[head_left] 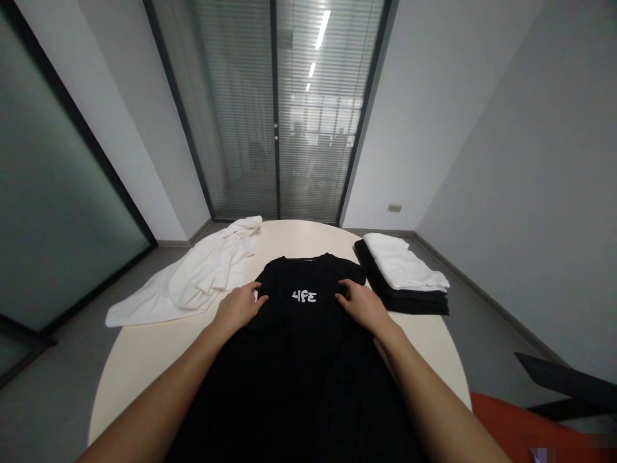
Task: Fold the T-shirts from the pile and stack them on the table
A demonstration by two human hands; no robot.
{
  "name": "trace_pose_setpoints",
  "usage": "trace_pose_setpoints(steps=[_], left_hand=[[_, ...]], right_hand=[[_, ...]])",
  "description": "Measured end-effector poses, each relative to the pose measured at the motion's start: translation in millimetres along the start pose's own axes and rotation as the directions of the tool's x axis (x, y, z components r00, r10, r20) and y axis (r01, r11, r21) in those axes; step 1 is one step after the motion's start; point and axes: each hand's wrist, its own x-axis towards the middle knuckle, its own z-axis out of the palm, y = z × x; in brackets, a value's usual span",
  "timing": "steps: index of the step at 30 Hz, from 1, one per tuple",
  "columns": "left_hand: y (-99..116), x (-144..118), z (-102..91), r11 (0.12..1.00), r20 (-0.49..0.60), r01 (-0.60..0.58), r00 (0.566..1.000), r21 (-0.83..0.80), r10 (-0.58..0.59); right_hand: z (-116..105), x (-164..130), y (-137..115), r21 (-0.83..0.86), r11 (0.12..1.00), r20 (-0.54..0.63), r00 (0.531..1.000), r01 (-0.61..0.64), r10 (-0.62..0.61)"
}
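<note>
A black T-shirt (301,334) lies front up on the round table, its collar towards the far side and white lettering across the chest. My left hand (241,306) touches the shirt near its left sleeve, thumb and fingers apart. On the opposite side, my right hand (362,305) rests on the chest by the right sleeve, its thumb and forefinger also apart. Neither hand shows a fold of cloth gripped between the fingers. The near end of the shirt blends into dark cloth at the bottom of the view, so its hem cannot be made out.
A loose white garment (193,276) is heaped at the table's left, hanging past its edge. At the right stands a stack of folded black garments (414,302) with a folded white garment (402,260) on top. An orange-red chair (511,418) adjoins the pale table (139,360).
</note>
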Motion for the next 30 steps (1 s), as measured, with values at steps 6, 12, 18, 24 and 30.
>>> trace_pose_setpoints(steps=[6,12,18,24,30], left_hand=[[4,-4,-2.2,0.999,-0.048,-0.048,0.998,0.014,0.048],[8,-7,-7.8,1.0,-0.201,-0.023,0.979,-0.007,0.021],[9,-7,-12.9,0.973,-0.24,-0.02,0.97,-0.228,-0.037],[20,-14,-9.1,0.881,-0.348,-0.408,0.883,-0.239,0.315],[33,-26,-6.7,0.711,-0.253,-0.674,0.737,-0.203,0.626]], right_hand=[[-1,-1,-2,-0.006,1.0,0.009,1.0,0.003,-0.003],[-4,-2,-4,-0.005,1.0,0.03,0.999,-0.011,0.011],[-2,-1,-3,-0.014,1.0,0.028,0.999,-0.016,0.016],[-3,-3,-3,-0.01,1.0,0.013,1.0,0.003,-0.003],[-7,-5,-6,-0.016,1.0,-0.025,1.0,0.002,-0.002]])
